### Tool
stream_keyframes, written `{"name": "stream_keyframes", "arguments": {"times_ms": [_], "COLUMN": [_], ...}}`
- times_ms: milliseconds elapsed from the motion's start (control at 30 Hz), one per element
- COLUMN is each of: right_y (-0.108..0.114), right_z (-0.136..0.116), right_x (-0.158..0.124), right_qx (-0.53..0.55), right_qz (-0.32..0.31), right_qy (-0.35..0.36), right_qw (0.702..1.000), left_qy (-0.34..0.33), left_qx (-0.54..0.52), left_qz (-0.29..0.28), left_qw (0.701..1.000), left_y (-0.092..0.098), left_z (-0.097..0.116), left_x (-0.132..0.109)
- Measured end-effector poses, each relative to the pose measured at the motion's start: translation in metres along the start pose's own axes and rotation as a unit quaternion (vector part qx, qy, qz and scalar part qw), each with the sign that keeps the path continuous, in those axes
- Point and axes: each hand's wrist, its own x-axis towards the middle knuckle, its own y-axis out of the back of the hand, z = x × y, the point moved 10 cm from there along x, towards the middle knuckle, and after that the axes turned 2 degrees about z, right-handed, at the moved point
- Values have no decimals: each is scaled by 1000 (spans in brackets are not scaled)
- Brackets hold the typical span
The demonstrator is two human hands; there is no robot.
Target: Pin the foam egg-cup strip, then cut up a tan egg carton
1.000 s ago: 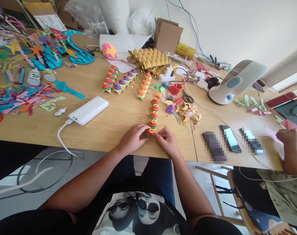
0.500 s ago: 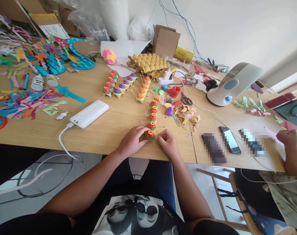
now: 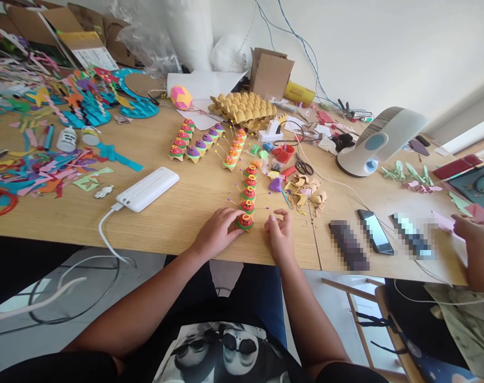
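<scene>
An egg-carton caterpillar [image 3: 248, 193] stands on the table in front of me, its bumps covered in red and green with yellow rings on top. Thin legs with purple bead tips stick out from its sides. My left hand [image 3: 220, 230] grips the nearest segment between thumb and fingers. Just to the right, apart from the caterpillar, my right hand [image 3: 281, 234] is loosely curled, thumb against the bent fingers and one finger lifted. Whatever it pinches is too small to make out.
Other egg-carton caterpillars [image 3: 202, 143] stand farther back, near an egg tray [image 3: 244, 108]. A power bank [image 3: 148, 189] lies left, with paper scraps [image 3: 54, 173] beyond. Clay [image 3: 276, 184], scissors [image 3: 305, 166], a fan [image 3: 380, 141] and phones [image 3: 375, 231] are right. A co-worker's hand [image 3: 471, 229] is far right.
My right hand has drawn back to the right, away from the caterpillar's front segment, and one finger has lifted. My left hand keeps its hold.
</scene>
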Motion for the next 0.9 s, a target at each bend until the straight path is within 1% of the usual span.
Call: {"name": "stream_keyframes", "arguments": {"times_ms": [100,200,300,400,500,533,600,700,800,900], "right_y": [15,27,35,34,15,3,-24,-59,-81,-90], "right_z": [-2,-4,-10,-18,-25,-27,-31,-34,-32,-34], "right_x": [2,5,2,-14,-37,-45,-58,-69,-73,-72], "right_qx": [77,155,223,273,298,307,333,334,306,279], "right_qz": [59,89,100,93,61,39,-25,-96,-135,-156], "right_qy": [3,-7,-22,-46,-81,-95,-118,-126,-121,-84], "right_qw": [995,984,969,957,949,946,935,929,935,944], "left_qy": [2,11,5,-32,-106,-130,-172,-220,-243,-237], "left_qx": [3,-15,-26,-14,12,21,36,53,75,93], "left_qz": [11,34,92,155,192,197,204,219,229,234], "left_qw": [1000,999,995,987,976,971,963,949,940,938], "left_y": [2,8,25,46,59,62,65,68,67,64], "left_z": [1,1,6,19,40,47,58,69,75,74], "left_x": [-1,-3,-8,-15,-23,-25,-30,-38,-45,-47]}}
